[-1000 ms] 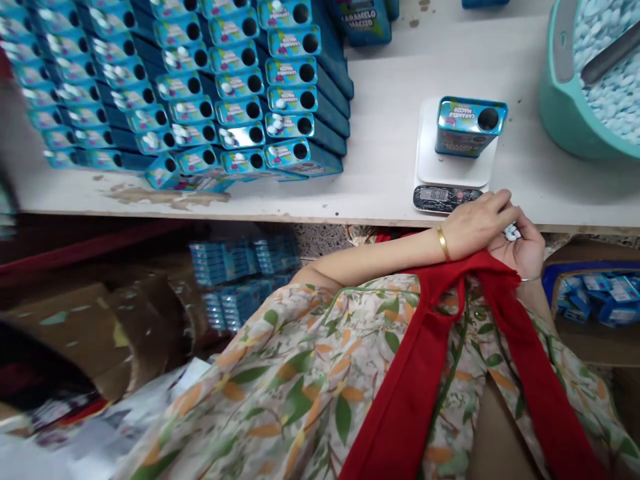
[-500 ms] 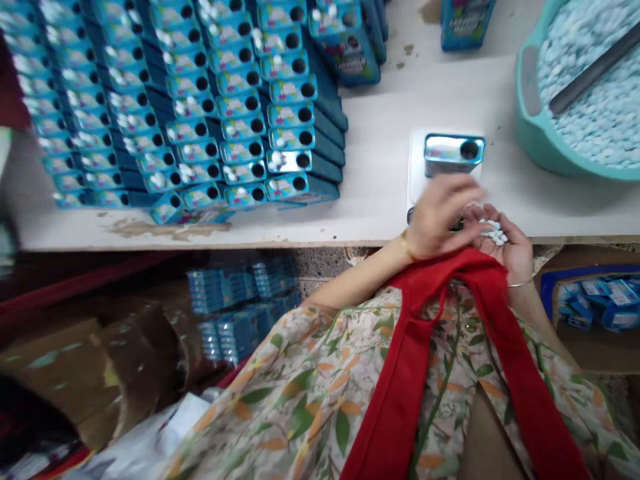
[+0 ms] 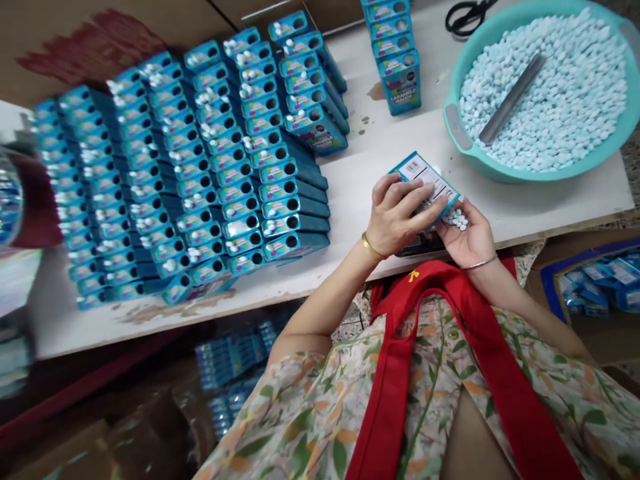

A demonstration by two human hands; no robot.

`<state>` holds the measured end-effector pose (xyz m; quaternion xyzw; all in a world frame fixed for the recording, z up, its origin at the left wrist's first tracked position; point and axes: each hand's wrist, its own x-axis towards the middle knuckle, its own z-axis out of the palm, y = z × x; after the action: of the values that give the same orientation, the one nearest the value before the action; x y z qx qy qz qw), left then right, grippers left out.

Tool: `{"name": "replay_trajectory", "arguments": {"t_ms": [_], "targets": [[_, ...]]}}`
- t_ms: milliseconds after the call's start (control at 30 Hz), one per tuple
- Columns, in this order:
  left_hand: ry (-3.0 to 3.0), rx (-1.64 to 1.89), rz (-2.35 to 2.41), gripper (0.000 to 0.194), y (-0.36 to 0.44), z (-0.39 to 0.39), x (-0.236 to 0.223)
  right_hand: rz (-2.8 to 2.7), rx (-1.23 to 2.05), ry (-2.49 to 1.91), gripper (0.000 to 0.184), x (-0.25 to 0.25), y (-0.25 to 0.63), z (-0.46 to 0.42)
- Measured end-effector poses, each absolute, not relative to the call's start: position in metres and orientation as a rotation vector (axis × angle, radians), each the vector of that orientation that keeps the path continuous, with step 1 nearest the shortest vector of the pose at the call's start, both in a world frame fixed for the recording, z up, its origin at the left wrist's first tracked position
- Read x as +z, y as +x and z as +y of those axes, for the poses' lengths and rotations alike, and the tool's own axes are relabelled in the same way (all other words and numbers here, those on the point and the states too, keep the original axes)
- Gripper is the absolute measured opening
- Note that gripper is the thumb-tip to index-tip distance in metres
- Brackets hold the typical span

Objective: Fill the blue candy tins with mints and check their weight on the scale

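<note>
My left hand point(image 3: 399, 215) has its fingers wrapped over a blue candy tin point(image 3: 416, 168), which is tilted with its printed label side up. The tin's lower right end is over my right hand point(image 3: 474, 241). That palm is turned up and cupped, holding several pale blue candies point(image 3: 456, 219) beside the tin's end. The tin's opening is hidden from view. Under my left hand shows part of a small black-fronted device point(image 3: 425, 245), mostly covered.
Rows of upright blue tins point(image 3: 233, 173) with round holes fill the table's left side. More tins point(image 3: 403, 87) stand at the back. A turquoise basin point(image 3: 453, 120) of candies with a grey scoop point(image 3: 513, 100) is at right. Black scissors point(image 3: 465, 19) lie behind it.
My left hand has taken hold of the tin that stood upright on the white device and tilted it down against my right palm. My view has shifted, showing more of the table's back.
</note>
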<state>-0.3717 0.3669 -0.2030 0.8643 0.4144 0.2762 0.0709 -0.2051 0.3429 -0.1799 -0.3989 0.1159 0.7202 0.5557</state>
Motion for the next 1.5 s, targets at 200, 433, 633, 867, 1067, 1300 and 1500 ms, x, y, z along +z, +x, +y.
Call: {"name": "replay_trajectory", "arguments": {"t_ms": [200, 433, 633, 867, 1067, 1300, 1500], "targets": [[2.66, 0.843, 1.369, 0.022, -0.379, 0.356, -0.222, 0.381, 1.76, -0.956, 0.029, -0.177, -0.212, 0.345], [2.707, 0.887, 1.506, 0.022, -0.383, 0.348, -0.233, 0.369, 1.781, -0.917, 0.025, -0.18, -0.216, 0.343], [2.477, 0.96, 1.53, 0.042, -0.379, 0.356, -0.233, 0.335, 1.731, -0.909, 0.023, -0.184, -0.211, 0.339], [2.036, 1.109, 1.437, 0.064, -0.378, 0.381, -0.252, 0.186, 1.782, -0.946, 0.018, -0.191, -0.189, 0.331], [1.982, 0.997, 1.474, 0.072, -0.384, 0.386, -0.249, 0.156, 1.801, -0.949, 0.019, -0.195, -0.175, 0.322], [2.419, 0.945, 1.214, 0.037, -0.347, 0.321, -0.205, 0.09, 1.826, -1.009, 0.02, -0.184, -0.174, 0.313], [2.421, 0.44, 1.15, 0.034, -0.287, 0.296, -0.203, 0.027, 1.782, -1.149, 0.026, -0.194, -0.164, 0.303]]}}
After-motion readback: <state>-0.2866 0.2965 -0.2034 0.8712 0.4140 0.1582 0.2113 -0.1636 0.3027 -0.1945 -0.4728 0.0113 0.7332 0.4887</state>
